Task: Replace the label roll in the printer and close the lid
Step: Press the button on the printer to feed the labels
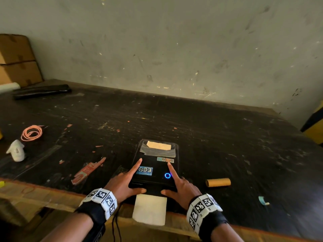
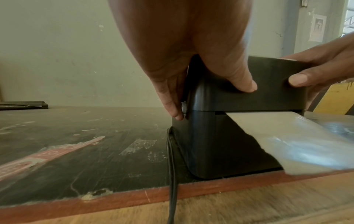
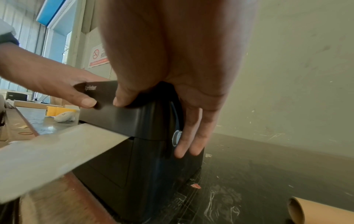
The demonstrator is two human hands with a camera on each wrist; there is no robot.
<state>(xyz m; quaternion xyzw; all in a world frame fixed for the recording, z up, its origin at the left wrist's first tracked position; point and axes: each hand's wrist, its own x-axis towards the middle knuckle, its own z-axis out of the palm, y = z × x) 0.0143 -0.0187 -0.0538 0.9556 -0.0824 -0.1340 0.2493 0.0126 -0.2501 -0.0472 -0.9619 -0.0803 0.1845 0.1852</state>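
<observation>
A scratched dark worktop (image 1: 218,137) with a worn wooden front edge runs up to a scuffed pale wall (image 1: 174,41). At its far left corner stand stacked brown cardboard boxes (image 1: 17,58), with a flat black pouch (image 1: 42,91) lying just in front. Nearer on the left lie a coiled pink cable (image 1: 31,133), a small white plastic bottle (image 1: 16,151) on its side, and a torn red sticker (image 1: 85,172). A curled scrap of pale blue tape (image 1: 263,200) lies at the right.

The worktop (image 1: 218,137) is dark, scratched board with a worn wooden front edge. Resting on it: black printer (image 1: 155,173) at 6 o'clock, empty cardboard core (image 1: 218,182) at 4 o'clock, coiled orange cord (image 1: 31,133) and white bottle (image 1: 16,151) at 9 o'clock, flat black item (image 1: 42,91) at 10 o'clock.
</observation>
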